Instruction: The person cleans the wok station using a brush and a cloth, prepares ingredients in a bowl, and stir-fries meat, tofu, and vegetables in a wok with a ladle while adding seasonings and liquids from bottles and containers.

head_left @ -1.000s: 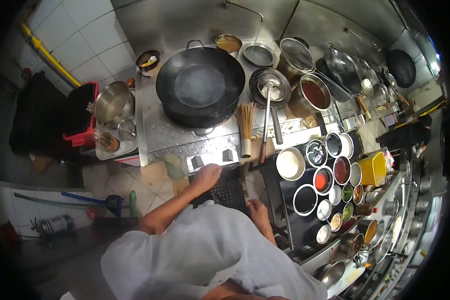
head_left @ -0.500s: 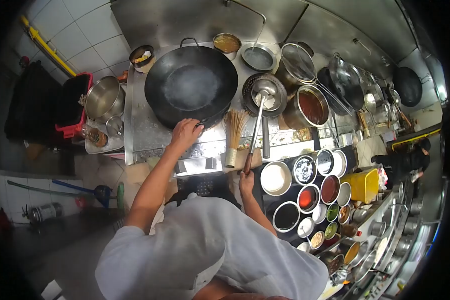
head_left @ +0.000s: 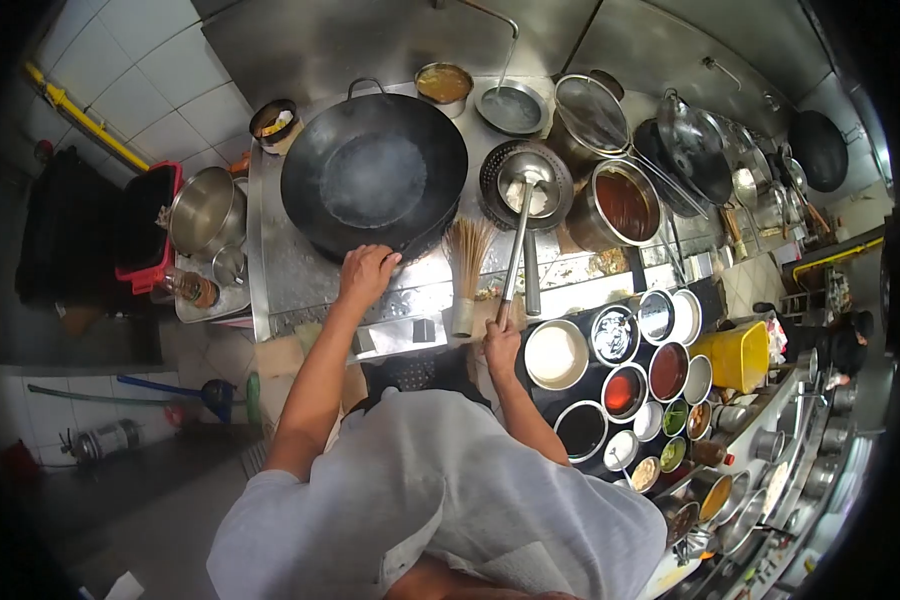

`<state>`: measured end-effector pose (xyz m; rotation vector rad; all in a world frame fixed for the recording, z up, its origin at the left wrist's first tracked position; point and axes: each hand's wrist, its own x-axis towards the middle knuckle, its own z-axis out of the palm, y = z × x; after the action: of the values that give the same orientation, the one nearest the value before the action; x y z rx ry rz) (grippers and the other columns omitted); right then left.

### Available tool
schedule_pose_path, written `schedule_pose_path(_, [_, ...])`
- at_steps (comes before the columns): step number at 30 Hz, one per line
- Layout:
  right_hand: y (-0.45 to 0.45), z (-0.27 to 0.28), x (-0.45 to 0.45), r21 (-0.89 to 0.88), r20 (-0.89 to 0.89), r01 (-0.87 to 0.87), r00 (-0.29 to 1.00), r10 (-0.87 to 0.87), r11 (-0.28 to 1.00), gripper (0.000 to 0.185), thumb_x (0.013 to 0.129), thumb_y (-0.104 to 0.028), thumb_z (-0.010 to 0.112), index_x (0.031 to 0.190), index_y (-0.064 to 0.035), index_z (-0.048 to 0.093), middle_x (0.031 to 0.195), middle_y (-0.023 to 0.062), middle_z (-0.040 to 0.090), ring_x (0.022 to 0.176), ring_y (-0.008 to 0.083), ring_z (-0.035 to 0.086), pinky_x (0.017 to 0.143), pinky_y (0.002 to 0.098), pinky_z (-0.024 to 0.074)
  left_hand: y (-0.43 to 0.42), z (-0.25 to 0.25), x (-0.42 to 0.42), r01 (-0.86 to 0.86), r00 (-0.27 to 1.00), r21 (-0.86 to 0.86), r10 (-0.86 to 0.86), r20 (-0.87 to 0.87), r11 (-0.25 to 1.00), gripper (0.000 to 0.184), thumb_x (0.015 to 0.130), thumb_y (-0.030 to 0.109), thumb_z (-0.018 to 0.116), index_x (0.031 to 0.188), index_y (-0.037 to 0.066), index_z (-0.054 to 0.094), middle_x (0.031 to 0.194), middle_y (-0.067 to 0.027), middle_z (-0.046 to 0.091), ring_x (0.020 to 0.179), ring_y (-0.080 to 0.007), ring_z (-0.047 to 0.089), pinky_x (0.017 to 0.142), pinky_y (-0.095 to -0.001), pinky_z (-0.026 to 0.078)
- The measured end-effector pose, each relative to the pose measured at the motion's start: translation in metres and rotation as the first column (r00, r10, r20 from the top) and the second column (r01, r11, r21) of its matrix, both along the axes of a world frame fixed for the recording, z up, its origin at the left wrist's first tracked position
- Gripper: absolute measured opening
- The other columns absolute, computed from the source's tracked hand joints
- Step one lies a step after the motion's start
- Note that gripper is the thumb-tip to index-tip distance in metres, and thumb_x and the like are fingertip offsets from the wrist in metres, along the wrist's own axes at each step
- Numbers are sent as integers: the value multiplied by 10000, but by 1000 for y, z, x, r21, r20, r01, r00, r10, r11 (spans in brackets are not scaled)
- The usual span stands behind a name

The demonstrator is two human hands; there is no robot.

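Note:
A large black wok (head_left: 375, 178) sits on the stove, with faint steam or haze over its base. My left hand (head_left: 367, 274) is closed at the wok's near rim, fingers curled around its near handle, which they mostly hide. The fist of my right hand (head_left: 502, 350) wraps the lower end of a long-handled ladle (head_left: 515, 258). Its metal bowl lies over a perforated strainer (head_left: 490, 186), where some white stuff shows. Between the wok and the ladle, a bamboo wok brush (head_left: 464, 262) stands with bristles pointing away from me.
Right of my right hand are several sauce and seasoning containers (head_left: 556, 355). A pot of dark red sauce (head_left: 624, 204) and a mesh skimmer (head_left: 592, 112) stand beyond the strainer. At left is a metal pot (head_left: 207, 212). Another person (head_left: 838, 345) is at far right.
The whole view has shifted slightly. Both hands keep their holds, and the ladle bowl stays over the strainer. The person at far right has changed posture.

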<state>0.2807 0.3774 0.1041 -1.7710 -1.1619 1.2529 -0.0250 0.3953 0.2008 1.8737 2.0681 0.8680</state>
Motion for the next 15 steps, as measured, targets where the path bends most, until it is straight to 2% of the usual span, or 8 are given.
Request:
schedule_pose_path(2, [3,3,-1,45,-242,48,970,-36,998,224,885,-190,632,864,13,541,601,49,527,438,144,515,401,300,454,1,-1,0,-8,1000,35,8,15,999,240,914,278,638,902,47,700,857,-112,677,857,-332,615,784,-458,453])
schedule_pose_path(3, [3,14,-3,31,-225,64,973,-56,997,187,906,-167,609,888,3,534,597,31,497,429,123,474,390,293,435,-2,-3,-1,-20,1000,63,19,25,998,251,905,296,642,888,53,704,844,-117,673,853,-343,614,777,-473,454])
schedule_pose_path(6, [0,41,1,16,-429,87,901,-72,996,150,900,-137,592,912,-8,514,600,33,491,441,126,475,397,289,440,-3,-9,-2,-26,1000,118,27,-7,993,252,900,294,646,888,50,706,847,-119,675,853,-341,616,781,-470,455])
schedule_pose_path(7, [-5,62,-2,25,-480,92,874,-69,995,133,901,-118,581,904,-8,508,596,29,483,438,125,465,393,284,432,-5,-8,-5,-14,999,48,16,-40,999,252,919,283,636,929,40,704,892,-114,682,875,-327,616,795,-453,447])
schedule_pose_path(10, [-26,68,5,142,-421,-51,901,107,989,124,915,-104,569,916,5,510,590,20,465,436,119,449,386,271,416,-5,-15,-10,0,1000,94,3,-31,996,254,920,283,632,939,41,706,887,-114,681,874,-334,613,796,-457,444])
schedule_pose_path(12, [-33,67,6,188,-475,-121,858,198,975,86,923,-63,556,960,0,512,581,12,456,418,103,425,376,262,396,-3,-15,-11,-3,1000,99,6,-29,995,255,920,285,629,932,44,711,883,-114,681,870,-334,612,801,-448,439])
schedule_pose_path(14, [-41,113,-12,58,-345,-78,934,93,995,96,919,-29,554,1006,-20,513,578,7,462,402,91,415,367,261,382,-6,-15,-12,-1,1000,74,3,-29,997,254,918,286,629,921,47,717,889,-116,681,873,-327,613,810,-439,431])
schedule_pose_path(15, [-42,110,-13,45,-343,-131,929,138,990,127,926,-29,577,1033,-41,510,577,-6,459,387,81,393,359,260,364,-6,-15,-13,-12,999,75,14,-32,997,254,918,286,629,921,47,717,889,-116,681,873,-327,613,810,-439,431])
